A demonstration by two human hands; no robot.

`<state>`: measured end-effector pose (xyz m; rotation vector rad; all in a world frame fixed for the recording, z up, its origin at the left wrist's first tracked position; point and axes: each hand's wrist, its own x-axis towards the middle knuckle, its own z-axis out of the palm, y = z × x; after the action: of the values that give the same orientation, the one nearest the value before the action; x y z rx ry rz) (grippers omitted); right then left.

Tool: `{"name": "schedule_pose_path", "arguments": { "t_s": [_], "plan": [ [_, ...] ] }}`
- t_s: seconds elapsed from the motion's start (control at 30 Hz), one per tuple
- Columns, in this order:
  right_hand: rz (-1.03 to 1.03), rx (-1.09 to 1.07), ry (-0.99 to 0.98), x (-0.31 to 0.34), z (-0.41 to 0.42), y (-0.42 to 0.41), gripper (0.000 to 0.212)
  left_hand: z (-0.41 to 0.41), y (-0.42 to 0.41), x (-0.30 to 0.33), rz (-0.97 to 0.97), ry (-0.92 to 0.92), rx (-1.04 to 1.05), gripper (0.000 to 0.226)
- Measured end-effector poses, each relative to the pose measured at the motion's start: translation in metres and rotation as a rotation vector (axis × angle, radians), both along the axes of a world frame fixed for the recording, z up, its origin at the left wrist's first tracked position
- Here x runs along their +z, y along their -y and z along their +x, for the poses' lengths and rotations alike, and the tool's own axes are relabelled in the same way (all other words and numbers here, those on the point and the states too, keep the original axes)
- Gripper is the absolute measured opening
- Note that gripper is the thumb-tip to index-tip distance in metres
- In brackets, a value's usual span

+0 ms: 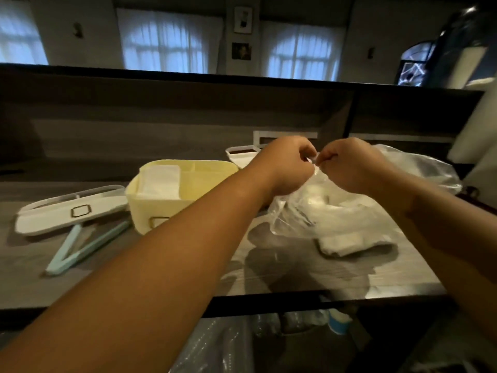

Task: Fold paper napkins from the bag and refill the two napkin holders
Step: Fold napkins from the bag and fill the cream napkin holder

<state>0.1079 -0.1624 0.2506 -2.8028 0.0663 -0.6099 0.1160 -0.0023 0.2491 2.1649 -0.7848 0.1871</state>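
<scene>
A clear plastic bag [347, 211] with white napkins inside lies on the table at the right. My left hand [286, 164] and my right hand [349, 164] are raised over it, close together, and both pinch the bag's gathered top between fingers and thumb. A folded stack of white napkins [349, 244] lies on the table in front of the bag. The yellow napkin holder [172, 197] stands at centre left with folded white napkins [160, 181] in its left compartment. A small white holder [242, 154] stands behind it.
A flat white lid [67, 211] lies at the left, with pale blue tongs [83, 247] in front of it. The table's front edge [269, 300] runs below my forearms. A dark partition wall rises behind the table. More plastic-wrapped items sit under the table.
</scene>
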Motion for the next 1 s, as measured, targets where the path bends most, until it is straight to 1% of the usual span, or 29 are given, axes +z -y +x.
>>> {"name": "schedule_pose_path", "arguments": {
  "t_s": [0.07,0.17,0.23,0.27,0.33,0.4,0.5,0.6,0.7,0.77,0.83,0.9,0.97,1.0],
  "plan": [
    [-0.020,-0.027,0.021,-0.014,-0.011,0.024,0.017,-0.003,0.029,-0.015,-0.005,-0.035,-0.069,0.037],
    [-0.054,-0.030,0.082,-0.032,-0.028,0.047,0.018,0.000,0.060,-0.039,0.001,-0.089,-0.104,0.042],
    [-0.073,-0.020,0.133,-0.042,-0.036,0.058,0.018,0.006,0.072,-0.054,0.010,-0.075,-0.078,0.044],
    [-0.101,-0.018,0.145,-0.047,-0.040,0.063,0.015,0.009,0.076,-0.061,0.029,-0.049,-0.049,0.044],
    [-0.149,-0.034,0.116,-0.061,-0.040,0.075,0.009,0.016,0.082,-0.074,0.044,-0.011,0.012,0.043],
    [-0.150,-0.094,0.049,-0.074,-0.031,0.088,0.007,0.022,0.086,-0.084,0.015,0.026,0.050,0.039],
    [-0.090,-0.191,-0.019,-0.087,-0.015,0.100,0.027,0.024,0.094,-0.096,-0.044,0.085,0.100,0.040],
    [-0.093,-0.233,0.051,-0.091,0.000,0.106,0.039,0.025,0.102,-0.104,-0.053,0.098,0.117,0.052],
    [-0.127,-0.243,0.053,-0.094,0.015,0.112,0.049,0.029,0.107,-0.107,0.086,0.172,0.102,0.054],
    [-0.116,-0.260,0.027,-0.095,0.021,0.115,0.052,0.029,0.106,-0.109,0.188,0.127,0.045,0.053],
    [-0.109,-0.241,0.033,-0.093,0.023,0.118,0.049,0.029,0.105,-0.111,0.238,0.071,-0.008,0.053],
    [-0.118,-0.177,0.052,-0.089,0.023,0.116,0.035,0.032,0.104,-0.111,0.245,0.051,-0.020,0.052],
    [-0.168,-0.088,0.057,-0.085,0.021,0.111,0.024,0.032,0.104,-0.108,0.249,0.062,-0.023,0.049],
    [-0.210,-0.046,0.047,-0.082,0.020,0.109,0.023,0.031,0.104,-0.107,0.247,0.066,-0.028,0.047]
  ]
}}
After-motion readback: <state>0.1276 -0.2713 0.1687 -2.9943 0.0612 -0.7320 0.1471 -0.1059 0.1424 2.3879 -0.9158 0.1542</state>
